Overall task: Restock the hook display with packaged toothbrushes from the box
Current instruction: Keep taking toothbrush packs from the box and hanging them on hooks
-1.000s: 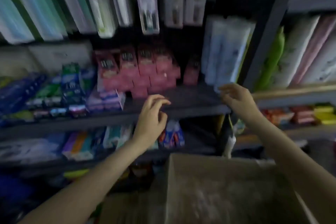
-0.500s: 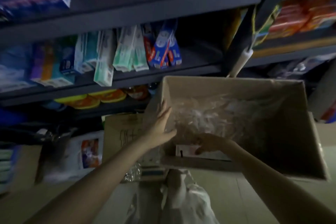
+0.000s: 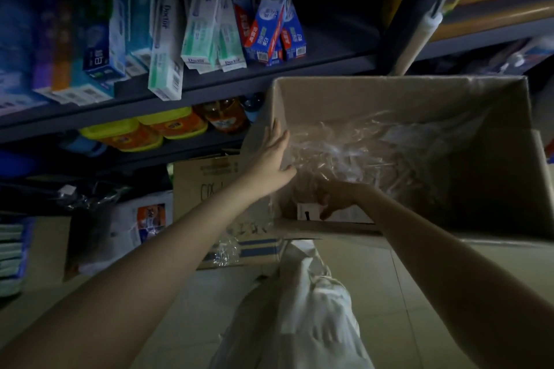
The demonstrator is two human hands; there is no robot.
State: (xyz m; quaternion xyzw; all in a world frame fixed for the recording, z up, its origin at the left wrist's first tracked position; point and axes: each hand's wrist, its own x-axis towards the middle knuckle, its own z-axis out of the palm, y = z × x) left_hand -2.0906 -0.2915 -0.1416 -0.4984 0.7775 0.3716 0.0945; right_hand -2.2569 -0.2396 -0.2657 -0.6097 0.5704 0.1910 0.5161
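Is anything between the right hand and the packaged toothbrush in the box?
Nothing visible: the right hand is already at the packaged toothbrush. The left hand presses the clear plastic liner aside.

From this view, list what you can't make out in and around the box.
- Box contents: crumpled clear plastic covers them, so no toothbrush count.
- Right hand: its fingers curl down by a white pack in the dim near corner; whether they hold it is unclear.
- Hook display: out of frame above the head view.
- Left hand: lies flat on the box's left wall, which hides that wall's inside.
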